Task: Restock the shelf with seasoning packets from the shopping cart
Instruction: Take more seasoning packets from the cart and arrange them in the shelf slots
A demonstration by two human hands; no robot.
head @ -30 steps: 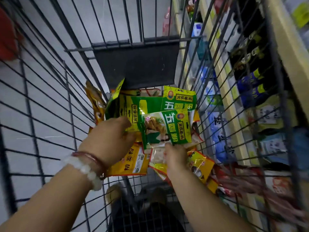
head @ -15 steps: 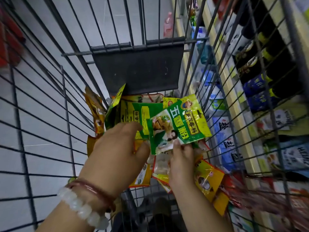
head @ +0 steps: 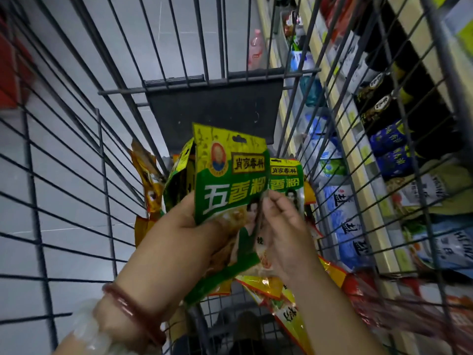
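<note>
The main risk here, as I judge it, is a slip: the left hand (head: pixel 184 234) is closed on the lower part of a green packet (head: pixel 227 180), thumb pressed across its glossy front, and more green packets (head: pixel 179 175) seem fanned behind it in the same grasp, so a loose pinch on slick film could let one slide back into the cart (head: pixel 64 175). Thin packets stacked like this may also shear apart when lifted over the wire wall. Just to the right, the right hand (head: pixel 284 234) is curled with its fingertips (head: pixel 277 201) at the front packet's edge, touching it; I cannot tell whether they are pinching that edge or a second packet (head: pixel 286 175) showing behind, so a mixed grab could pull two apart unevenly. The front packet is held upright above the cart's middle, flat, green with a yellow top band, a hang hole, and a clear window low down showing pale powder. Below the hands, yellow packets (head: pixel 271 288) lie loose on the cart floor. Farther right, beyond the wire, the shelf (head: pixel 358 160) runs alongside, close and crowded with bags and bottles, so a careless reach could knock stock already there.
</note>
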